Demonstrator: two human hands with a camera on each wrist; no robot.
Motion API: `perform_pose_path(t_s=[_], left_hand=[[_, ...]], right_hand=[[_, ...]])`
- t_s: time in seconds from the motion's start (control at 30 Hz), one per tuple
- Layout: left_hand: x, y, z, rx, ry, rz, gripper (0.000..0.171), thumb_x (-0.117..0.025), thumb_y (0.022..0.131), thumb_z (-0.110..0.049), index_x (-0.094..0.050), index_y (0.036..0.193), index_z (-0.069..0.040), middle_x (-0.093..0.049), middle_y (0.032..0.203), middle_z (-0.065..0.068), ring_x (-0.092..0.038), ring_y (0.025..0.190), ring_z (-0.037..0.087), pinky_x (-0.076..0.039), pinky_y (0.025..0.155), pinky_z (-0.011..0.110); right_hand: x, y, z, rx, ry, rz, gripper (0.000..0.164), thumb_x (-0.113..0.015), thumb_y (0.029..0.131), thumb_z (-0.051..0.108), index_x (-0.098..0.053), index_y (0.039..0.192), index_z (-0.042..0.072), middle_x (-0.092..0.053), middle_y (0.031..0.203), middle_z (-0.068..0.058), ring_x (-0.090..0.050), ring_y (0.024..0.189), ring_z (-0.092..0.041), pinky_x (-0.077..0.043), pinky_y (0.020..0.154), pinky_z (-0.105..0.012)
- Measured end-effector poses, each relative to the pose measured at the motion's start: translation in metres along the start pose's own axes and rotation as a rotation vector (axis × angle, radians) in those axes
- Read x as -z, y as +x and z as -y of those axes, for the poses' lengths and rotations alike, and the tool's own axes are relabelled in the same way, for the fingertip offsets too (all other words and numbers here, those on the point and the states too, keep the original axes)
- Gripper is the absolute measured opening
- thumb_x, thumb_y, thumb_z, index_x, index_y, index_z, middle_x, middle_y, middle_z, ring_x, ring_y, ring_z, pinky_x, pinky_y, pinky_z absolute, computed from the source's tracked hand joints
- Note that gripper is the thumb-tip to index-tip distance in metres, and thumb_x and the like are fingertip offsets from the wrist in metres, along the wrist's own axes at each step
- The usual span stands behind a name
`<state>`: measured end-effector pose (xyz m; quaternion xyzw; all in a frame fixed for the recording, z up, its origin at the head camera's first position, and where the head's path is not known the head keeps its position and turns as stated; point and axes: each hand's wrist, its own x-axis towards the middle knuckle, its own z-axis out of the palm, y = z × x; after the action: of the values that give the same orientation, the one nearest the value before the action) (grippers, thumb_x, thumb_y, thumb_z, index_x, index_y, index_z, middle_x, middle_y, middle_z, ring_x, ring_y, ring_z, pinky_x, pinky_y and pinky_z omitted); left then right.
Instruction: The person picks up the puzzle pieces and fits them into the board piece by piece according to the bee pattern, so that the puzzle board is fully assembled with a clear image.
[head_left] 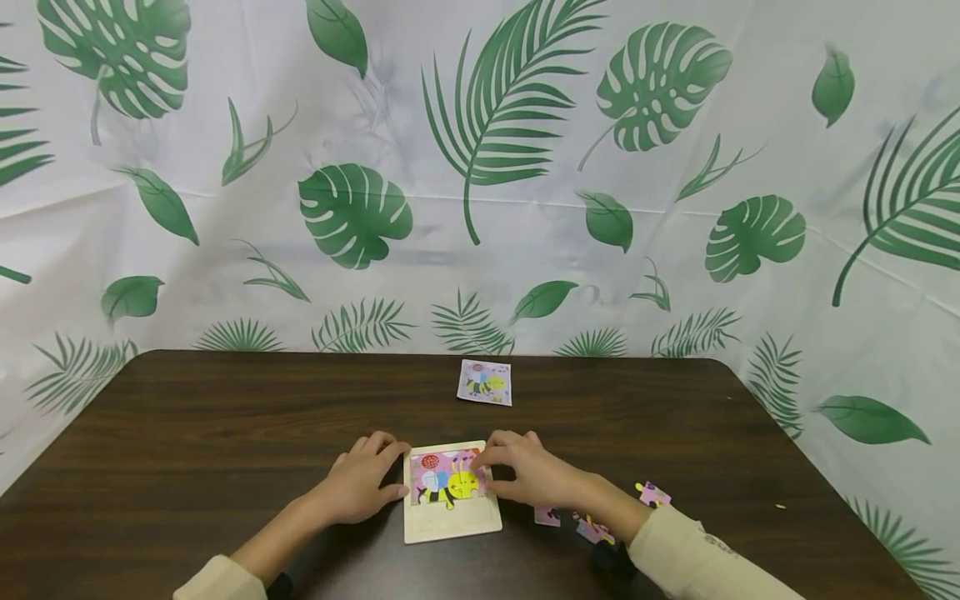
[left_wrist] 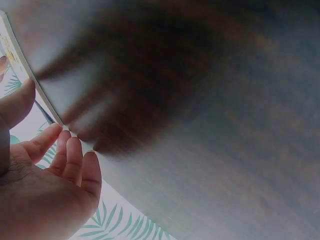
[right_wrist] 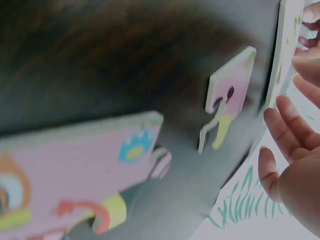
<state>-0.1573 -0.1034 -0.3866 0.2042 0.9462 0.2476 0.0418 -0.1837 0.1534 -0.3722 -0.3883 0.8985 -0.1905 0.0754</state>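
A wooden puzzle board (head_left: 450, 523) lies on the table with its upper part filled by bee-picture pieces; its lower strip is bare wood. My left hand (head_left: 360, 479) rests at its left side, thumb and fingertips on the edge, also seen along the board's rim in the left wrist view. Over the upper right of the board is my right hand (head_left: 528, 471), index fingertip on a pink-and-yellow puzzle piece (head_left: 465, 482) and thumb low by the right edge. Its other fingers are loosely bent in the right wrist view.
Loose puzzle pieces lie right of the board: one near its edge (head_left: 547, 517), others under the right forearm (head_left: 594, 530) and beside the sleeve (head_left: 654, 494). A bee picture card (head_left: 485, 384) lies near the table's back edge. Behind hangs a leaf-print cloth (head_left: 480, 275).
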Motion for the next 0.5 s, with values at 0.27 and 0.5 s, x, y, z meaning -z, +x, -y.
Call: perform_pose_path(t_s=[0.27, 0.5], left_hand=[[0.0001, -0.0001, 0.0010, -0.001, 0.005, -0.009, 0.047, -0.070, 0.080, -0.024, -0.054, 0.120, -0.005, -0.047, 0.116, 0.011, -0.042, 0.108, 0.031, -0.036, 0.080, 0.053], [-0.0008, 0.0008, 0.0021, -0.005, 0.006, -0.012, 0.047, -0.070, 0.080, -0.025, -0.054, 0.120, -0.006, -0.047, 0.116, 0.011, -0.042, 0.108, 0.032, -0.035, 0.081, 0.054]], right_hand=[[0.0035, -0.0028, -0.0036, 0.013, 0.004, -0.009, 0.025, -0.069, 0.081, 0.014, -0.067, 0.106, 0.012, -0.055, 0.096, -0.001, -0.049, 0.093, -0.012, -0.024, 0.069, -0.031], [-0.0023, -0.0008, -0.0028, -0.006, -0.008, 0.025, 0.023, -0.068, 0.083, 0.018, -0.067, 0.105, 0.017, -0.051, 0.095, 0.004, -0.045, 0.089, -0.007, -0.024, 0.070, -0.030]])
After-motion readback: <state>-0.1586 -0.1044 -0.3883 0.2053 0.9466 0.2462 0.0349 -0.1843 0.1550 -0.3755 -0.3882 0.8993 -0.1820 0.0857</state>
